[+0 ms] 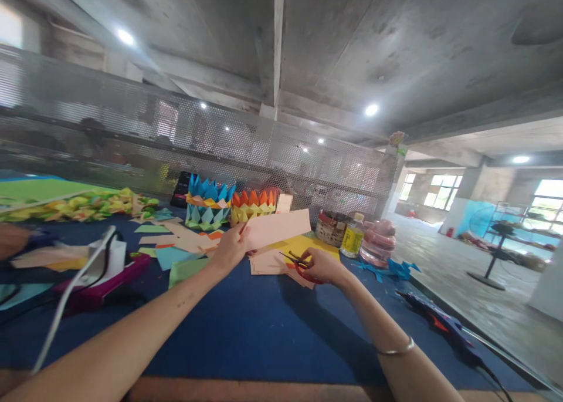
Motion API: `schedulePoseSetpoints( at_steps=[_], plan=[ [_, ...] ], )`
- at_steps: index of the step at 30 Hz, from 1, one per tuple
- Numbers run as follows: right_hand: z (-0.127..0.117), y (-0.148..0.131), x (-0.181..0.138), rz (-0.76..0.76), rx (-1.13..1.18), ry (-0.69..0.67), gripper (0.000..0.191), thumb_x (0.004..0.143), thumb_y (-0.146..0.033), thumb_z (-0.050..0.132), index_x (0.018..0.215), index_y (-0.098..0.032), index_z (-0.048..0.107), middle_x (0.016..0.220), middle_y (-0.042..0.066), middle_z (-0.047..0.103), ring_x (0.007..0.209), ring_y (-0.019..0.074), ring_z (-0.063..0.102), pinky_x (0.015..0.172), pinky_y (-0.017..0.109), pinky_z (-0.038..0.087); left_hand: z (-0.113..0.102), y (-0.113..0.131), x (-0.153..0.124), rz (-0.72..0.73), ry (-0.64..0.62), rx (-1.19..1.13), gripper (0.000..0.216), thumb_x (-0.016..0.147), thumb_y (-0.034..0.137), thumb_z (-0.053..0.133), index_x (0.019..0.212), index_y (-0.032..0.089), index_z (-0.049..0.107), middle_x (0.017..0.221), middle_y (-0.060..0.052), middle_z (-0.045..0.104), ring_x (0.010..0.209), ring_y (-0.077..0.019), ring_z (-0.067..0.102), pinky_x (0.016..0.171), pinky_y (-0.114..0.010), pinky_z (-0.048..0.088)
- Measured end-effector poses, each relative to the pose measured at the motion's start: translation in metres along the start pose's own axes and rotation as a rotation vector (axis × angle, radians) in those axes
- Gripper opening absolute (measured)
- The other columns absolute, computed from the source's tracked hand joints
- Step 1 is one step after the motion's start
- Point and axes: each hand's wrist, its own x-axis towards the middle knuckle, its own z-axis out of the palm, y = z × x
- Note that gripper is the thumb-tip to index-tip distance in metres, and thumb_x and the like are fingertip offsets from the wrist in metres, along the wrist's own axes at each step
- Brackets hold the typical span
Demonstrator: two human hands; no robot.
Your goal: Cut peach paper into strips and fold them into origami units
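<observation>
My left hand pinches one end of a pale pink paper strip, which is raised above the table and stretches to the right. Just below it, my right hand grips red-handled scissors, their dark blades pointing left. The blades look slightly apart and do not touch the raised strip. Beneath the scissors lie more pale pink paper pieces, partly on a yellow sheet. Green and blue paper scraps are spread left of my left hand.
Folded-paper baskets stand at the back. A yellow-labelled bottle and pink container are right of my right hand. A glue gun lies near the right edge. At left are a magenta power strip and another person's blurred hand.
</observation>
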Motion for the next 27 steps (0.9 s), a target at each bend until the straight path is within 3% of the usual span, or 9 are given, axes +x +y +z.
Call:
schedulePoseSetpoints(
  at_steps=[6,10,13,17,23,27],
  plan=[
    [0.0,-0.019,-0.006,-0.185,0.396,-0.148,0.04,0.072,-0.048,0.06,0.095,-0.015,0.056,0.064,-0.003,0.054,0.049,0.0065,0.044,0.045,0.017,0.031,-0.002,0.0,0.003,-0.112,0.016,-0.24,0.03,0.08,0.034,0.042,0.097,0.018,0.062,0.07,-0.005,0.07,0.069,-0.0234,0.067,0.061,-0.027,0.049],
    [0.004,-0.025,-0.01,-0.174,0.638,-0.253,0.042,0.075,-0.052,0.056,0.097,-0.018,0.05,0.067,-0.005,0.049,0.045,0.0045,0.042,0.041,0.017,0.036,-0.003,0.001,0.006,-0.177,0.028,-0.381,0.033,0.081,0.035,0.042,0.102,0.016,0.059,0.061,-0.004,0.068,0.053,-0.0213,0.065,0.054,-0.029,0.051],
    [0.004,-0.03,-0.014,-0.148,0.692,-0.278,0.042,0.073,-0.055,0.056,0.092,-0.019,0.047,0.064,-0.006,0.045,0.042,0.0044,0.043,0.041,0.018,0.041,-0.003,0.001,0.006,-0.174,0.034,-0.448,0.033,0.081,0.036,0.044,0.104,0.017,0.058,0.059,-0.004,0.068,0.053,-0.021,0.066,0.054,-0.029,0.052],
    [0.002,-0.036,-0.02,-0.199,0.727,-0.283,0.043,0.08,-0.061,0.04,0.083,-0.018,0.046,0.058,-0.006,0.041,0.044,0.0062,0.043,0.045,0.02,0.044,-0.004,0.006,0.004,-0.171,0.027,-0.48,0.033,0.081,0.035,0.044,0.104,0.016,0.057,0.058,-0.004,0.068,0.052,-0.0217,0.066,0.056,-0.031,0.052],
    [0.008,-0.038,-0.02,-0.213,0.711,-0.214,0.051,0.076,-0.068,0.039,0.081,-0.018,0.046,0.059,-0.006,0.039,0.044,0.0062,0.04,0.038,0.018,0.036,-0.004,0.011,0.003,-0.239,0.02,-0.499,0.033,0.081,0.035,0.044,0.099,0.013,0.061,0.054,-0.004,0.067,0.053,-0.0227,0.066,0.059,-0.033,0.052],
    [0.015,-0.04,-0.017,-0.235,0.744,-0.204,0.05,0.078,-0.067,0.036,0.08,-0.018,0.044,0.052,-0.007,0.039,0.04,0.006,0.038,0.037,0.018,0.033,-0.003,0.016,-0.002,-0.335,-0.02,-0.537,0.033,0.08,0.038,0.045,0.085,0.012,0.063,0.053,-0.007,0.067,0.053,-0.0231,0.066,0.059,-0.033,0.052]
  ],
)
